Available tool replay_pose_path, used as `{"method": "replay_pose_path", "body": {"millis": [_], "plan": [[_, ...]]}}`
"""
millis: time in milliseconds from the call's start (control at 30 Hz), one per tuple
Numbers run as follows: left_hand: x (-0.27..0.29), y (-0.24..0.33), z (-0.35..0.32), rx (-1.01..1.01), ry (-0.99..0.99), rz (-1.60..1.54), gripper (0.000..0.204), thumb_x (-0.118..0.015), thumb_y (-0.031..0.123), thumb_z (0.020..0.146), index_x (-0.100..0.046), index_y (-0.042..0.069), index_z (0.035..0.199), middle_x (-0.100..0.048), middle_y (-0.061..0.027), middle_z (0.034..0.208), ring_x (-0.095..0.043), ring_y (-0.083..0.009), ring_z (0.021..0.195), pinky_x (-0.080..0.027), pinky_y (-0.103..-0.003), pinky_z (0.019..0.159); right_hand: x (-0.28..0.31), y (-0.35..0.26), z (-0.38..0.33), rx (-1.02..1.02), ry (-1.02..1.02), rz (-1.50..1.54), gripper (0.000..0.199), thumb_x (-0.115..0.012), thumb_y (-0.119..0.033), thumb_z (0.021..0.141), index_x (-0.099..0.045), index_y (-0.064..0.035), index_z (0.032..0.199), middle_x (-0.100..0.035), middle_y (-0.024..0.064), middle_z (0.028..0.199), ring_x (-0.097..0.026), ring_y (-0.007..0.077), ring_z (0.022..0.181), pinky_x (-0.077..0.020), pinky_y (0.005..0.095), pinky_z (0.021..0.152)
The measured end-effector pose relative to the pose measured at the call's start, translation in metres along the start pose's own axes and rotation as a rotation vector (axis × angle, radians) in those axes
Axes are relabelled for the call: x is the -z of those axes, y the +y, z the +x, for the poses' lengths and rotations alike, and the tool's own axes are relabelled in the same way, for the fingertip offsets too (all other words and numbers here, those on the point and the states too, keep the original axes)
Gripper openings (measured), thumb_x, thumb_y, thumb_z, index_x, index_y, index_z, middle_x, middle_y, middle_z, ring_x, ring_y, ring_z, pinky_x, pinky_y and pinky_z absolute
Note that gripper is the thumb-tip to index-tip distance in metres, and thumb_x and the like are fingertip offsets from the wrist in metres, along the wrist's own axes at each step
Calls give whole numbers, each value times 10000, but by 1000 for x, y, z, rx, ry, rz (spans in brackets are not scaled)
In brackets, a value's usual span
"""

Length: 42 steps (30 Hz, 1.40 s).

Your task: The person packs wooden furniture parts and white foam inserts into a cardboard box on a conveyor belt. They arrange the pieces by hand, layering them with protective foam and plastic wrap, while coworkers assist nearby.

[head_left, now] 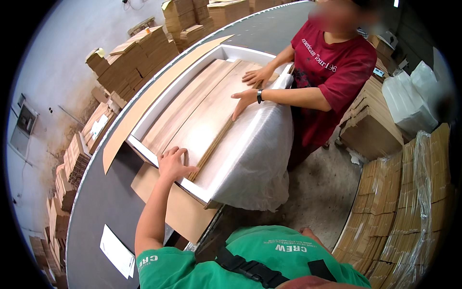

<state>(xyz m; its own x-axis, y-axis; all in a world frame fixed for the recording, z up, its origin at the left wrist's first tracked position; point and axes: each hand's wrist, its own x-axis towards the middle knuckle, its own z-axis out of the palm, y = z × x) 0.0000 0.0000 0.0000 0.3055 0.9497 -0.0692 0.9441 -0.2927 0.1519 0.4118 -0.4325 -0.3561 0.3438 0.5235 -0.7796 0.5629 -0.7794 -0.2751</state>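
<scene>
A box lined with white foam (147, 150) holds pale wood-grain panels (199, 115). Narrow brown cardboard strips (210, 150) lie lengthwise over the panels toward the box's right side. At the near end, my left hand (174, 164) rests with its fingers spread on the panel and its thumb against the strips' end. A small part of my right arm (315, 237) shows beyond my green shirt; its fingers cannot be made out. Across the box, a co-worker's two hands are at the far end of the strips, one flat on a panel (260, 74), the other beside the strips (244, 100).
Clear plastic film (260, 168) hangs off the box's right side. Cardboard flaps (144, 108) stick out along its left side and near end. White papers (115, 250) lie on the grey table (106, 197). Cardboard stacks (385, 212) stand at right. The co-worker (332, 62) wears red.
</scene>
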Motion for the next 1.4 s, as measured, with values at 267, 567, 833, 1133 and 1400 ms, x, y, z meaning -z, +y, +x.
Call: {"method": "replay_pose_path", "body": {"millis": [267,567,833,1133,1400], "plan": [[-5,0,-1,6,33,-16,855,-769,583,513,-580,143,1220,-491,-99,1335,-401,-220,1275,-212,-430,1056,15,-8,-15,60,-16,-29,370,-598,-359,793,-679,-107,1052,-636,169,1080,-605,333,974,-477,416,860],[-7,-17,7,-48,83,48,872,-809,524,508,-557,127,1243,-494,-102,1340,-497,-281,1191,-322,-431,1031,7,-21,14,93,-89,-133,277,-590,-244,770,-685,-49,942,-644,179,994,-601,338,879,-489,434,736],[-16,-8,9,-27,85,-7,818,-824,457,480,-593,92,1175,-527,-72,1286,-487,-257,1189,-330,-431,985,23,-13,9,54,-23,-135,160,-556,-94,757,-692,-18,795,-663,151,881,-616,320,753,-494,455,615],[-8,-13,-2,30,92,14,775,-826,426,478,-621,60,1129,-562,-99,1240,-512,-283,1158,-349,-399,988,9,-10,10,-2,-21,-51,230,-552,-128,763,-691,6,887,-660,174,951,-621,343,846,-504,471,693],[-12,-21,-6,-53,209,-89,579,-806,351,579,-641,28,1029,-606,-112,1153,-557,-286,1076,-383,-388,953,10,-5,29,60,-49,-205,280,-570,-250,728,-688,-93,927,-673,142,920,-629,330,874,-494,448,768]]}}
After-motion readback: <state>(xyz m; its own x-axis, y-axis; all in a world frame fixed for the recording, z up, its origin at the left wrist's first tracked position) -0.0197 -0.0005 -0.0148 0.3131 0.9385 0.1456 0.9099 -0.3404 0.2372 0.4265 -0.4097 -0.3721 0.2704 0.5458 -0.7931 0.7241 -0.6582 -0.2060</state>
